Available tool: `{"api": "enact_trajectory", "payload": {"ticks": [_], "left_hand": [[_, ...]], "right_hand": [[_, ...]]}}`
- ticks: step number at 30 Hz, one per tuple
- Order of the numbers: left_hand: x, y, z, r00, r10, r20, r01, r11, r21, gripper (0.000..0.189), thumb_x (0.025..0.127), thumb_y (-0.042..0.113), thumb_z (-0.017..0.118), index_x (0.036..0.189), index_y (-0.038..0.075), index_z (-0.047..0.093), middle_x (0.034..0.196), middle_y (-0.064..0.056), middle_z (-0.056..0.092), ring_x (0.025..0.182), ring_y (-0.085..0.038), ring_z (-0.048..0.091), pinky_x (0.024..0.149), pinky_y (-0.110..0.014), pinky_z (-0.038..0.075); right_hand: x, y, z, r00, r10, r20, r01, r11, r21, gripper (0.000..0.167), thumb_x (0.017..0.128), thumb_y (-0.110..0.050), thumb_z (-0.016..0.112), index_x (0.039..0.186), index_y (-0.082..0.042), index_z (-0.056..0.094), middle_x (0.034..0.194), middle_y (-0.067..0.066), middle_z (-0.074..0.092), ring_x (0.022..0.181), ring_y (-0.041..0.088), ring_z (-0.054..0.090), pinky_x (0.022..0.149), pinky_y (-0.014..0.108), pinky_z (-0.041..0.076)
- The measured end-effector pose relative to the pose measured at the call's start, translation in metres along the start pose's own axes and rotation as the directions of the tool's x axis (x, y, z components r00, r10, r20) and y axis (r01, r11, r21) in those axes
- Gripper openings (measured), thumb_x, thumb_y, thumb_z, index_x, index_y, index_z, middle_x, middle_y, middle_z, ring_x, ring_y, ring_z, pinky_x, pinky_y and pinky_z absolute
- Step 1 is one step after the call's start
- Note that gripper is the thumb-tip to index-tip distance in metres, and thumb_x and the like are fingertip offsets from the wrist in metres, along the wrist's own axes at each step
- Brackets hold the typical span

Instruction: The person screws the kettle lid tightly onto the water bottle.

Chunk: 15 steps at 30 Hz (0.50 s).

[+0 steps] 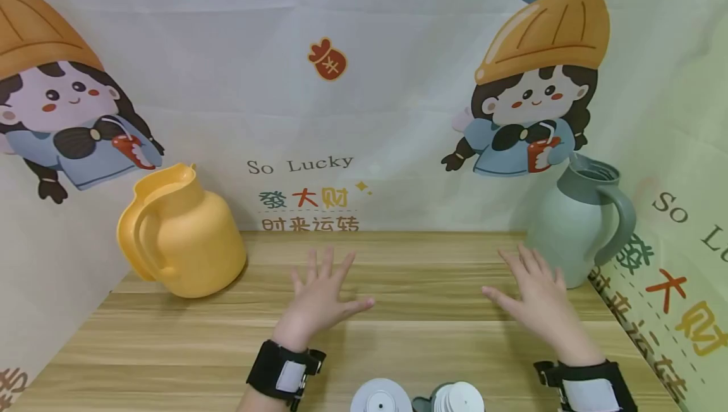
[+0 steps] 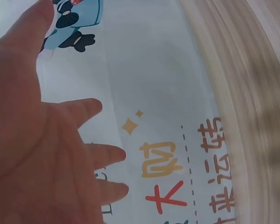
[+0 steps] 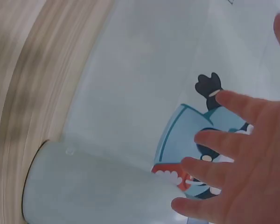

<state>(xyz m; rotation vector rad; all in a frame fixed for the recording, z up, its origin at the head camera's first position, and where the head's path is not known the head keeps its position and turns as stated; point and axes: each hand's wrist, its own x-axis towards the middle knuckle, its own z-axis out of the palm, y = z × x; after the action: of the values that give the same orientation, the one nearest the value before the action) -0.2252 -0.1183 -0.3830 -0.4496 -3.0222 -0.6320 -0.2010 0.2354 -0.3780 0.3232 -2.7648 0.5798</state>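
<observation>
Nearest the person, at the bottom edge of the head view, a white round lid (image 1: pixel 381 397) lies beside a white stepped stopper with a grey-green rim (image 1: pixel 461 397). Both sit between the two wrists, nearer the person than either hand, and are partly cut off by the frame.

Farther out, the left hand (image 1: pixel 315 308) and the right hand (image 1: pixel 540 311) are well apart over the wood-grain tabletop (image 1: pixel 426 285), fingers spread and pointing away from the person, thumbs turned inward. Neither holds anything. Each wrist wears a black strap, the left strap (image 1: pixel 270 371) and the right strap (image 1: pixel 617 377).

Beyond the hands stand two lidless jugs, upright, long axes vertical. The grey-green jug (image 1: pixel 560 222) is just past the right hand and slightly to its right; the fingers overlap its lower body in the head view, and whether they touch it cannot be told. Its handle is on the right, the far side from that hand. The yellow jug (image 1: pixel 199 241) is left of the left hand, with tabletop showing between, its handle on the left and toward the person. So the right hand is nearer its jug than the left is to the yellow one.

Behind everything hangs a printed cloth backdrop (image 1: pixel 398 109).
</observation>
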Motion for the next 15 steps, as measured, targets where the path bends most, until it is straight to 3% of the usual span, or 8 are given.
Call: {"api": "enact_trajectory", "payload": {"ticks": [4, 7, 11, 15], "left_hand": [[0.002, 0.002, 0.001, 0.999, 0.037, 0.012, -0.036, 0.997, -0.065, 0.094, 0.081, 0.068, 0.057, 0.153, 0.02, 0.021, 0.155, -0.019, -0.001, 0.138, -0.042, -0.014, 0.101, -0.067, -0.012], [0.003, 0.002, 0.002, 0.999, 0.047, 0.018, -0.045, 0.995, -0.086, 0.092, 0.083, 0.066, 0.056, 0.154, 0.019, 0.02, 0.155, -0.018, -0.001, 0.138, -0.042, -0.013, 0.101, -0.066, -0.013], [0.005, 0.001, 0.002, 0.999, 0.043, 0.015, -0.041, 0.993, -0.108, 0.091, 0.084, 0.064, 0.056, 0.153, 0.018, 0.02, 0.155, -0.019, -0.001, 0.139, -0.043, -0.011, 0.102, -0.065, -0.013], [0.006, 0.0, 0.004, 0.998, 0.061, -0.001, -0.06, 0.989, -0.136, 0.09, 0.085, 0.064, 0.055, 0.153, 0.016, 0.021, 0.156, -0.02, 0.002, 0.139, -0.044, -0.006, 0.104, -0.065, -0.009]], "right_hand": [[0.0, 0.009, -0.01, 0.991, 0.01, -0.135, -0.003, 0.999, 0.051, 0.069, 0.093, -0.044, 0.059, 0.14, 0.003, 0.04, 0.144, 0.036, 0.026, 0.125, 0.059, 0.025, 0.095, 0.076, 0.014], [-0.002, 0.015, -0.018, 0.963, 0.01, -0.269, 0.013, 0.997, 0.082, 0.059, 0.096, -0.036, 0.058, 0.135, 0.006, 0.043, 0.14, 0.036, 0.031, 0.123, 0.058, 0.03, 0.095, 0.073, 0.019], [-0.001, 0.024, -0.032, 0.891, 0.024, -0.454, 0.032, 0.993, 0.115, 0.05, 0.096, -0.025, 0.059, 0.129, 0.01, 0.047, 0.136, 0.035, 0.036, 0.122, 0.056, 0.032, 0.098, 0.068, 0.023], [0.006, 0.036, -0.048, 0.82, 0.084, -0.566, 0.011, 0.987, 0.162, 0.047, 0.094, -0.016, 0.057, 0.129, 0.013, 0.045, 0.135, 0.034, 0.038, 0.125, 0.053, 0.031, 0.104, 0.063, 0.021]]}}
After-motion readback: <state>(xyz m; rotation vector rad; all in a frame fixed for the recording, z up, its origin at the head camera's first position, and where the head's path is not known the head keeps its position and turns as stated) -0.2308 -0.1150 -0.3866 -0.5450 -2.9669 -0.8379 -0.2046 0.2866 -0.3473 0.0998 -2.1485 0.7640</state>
